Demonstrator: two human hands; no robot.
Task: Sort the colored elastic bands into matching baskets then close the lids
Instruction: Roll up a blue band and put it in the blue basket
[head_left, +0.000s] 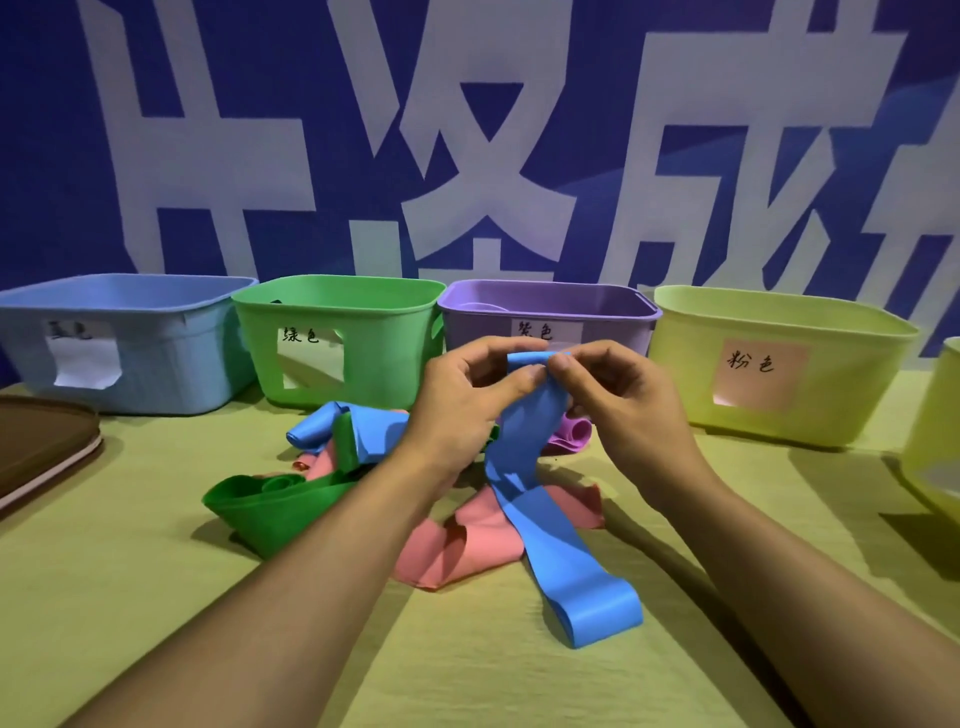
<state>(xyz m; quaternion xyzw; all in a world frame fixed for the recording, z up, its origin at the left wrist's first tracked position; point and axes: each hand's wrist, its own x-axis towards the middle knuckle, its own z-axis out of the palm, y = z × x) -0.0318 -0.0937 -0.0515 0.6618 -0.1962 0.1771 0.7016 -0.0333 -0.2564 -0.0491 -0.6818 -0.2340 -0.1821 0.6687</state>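
My left hand (467, 400) and my right hand (618, 395) both pinch the top end of a long blue band (540, 509), which hangs down to the tablecloth. Under it lies a pile: a green band (270, 504), pink bands (467, 545), another blue band (332, 426) and a purple band (571, 434). Behind stand four open baskets in a row: blue (171, 358), green (379, 322), purple (608, 325) and yellow-green with a pink label (841, 379).
A brown lid (41, 447) lies at the left edge of the table. Part of another yellow-green basket (935, 441) shows at the right edge. A blue wall with large white characters rises right behind the baskets.
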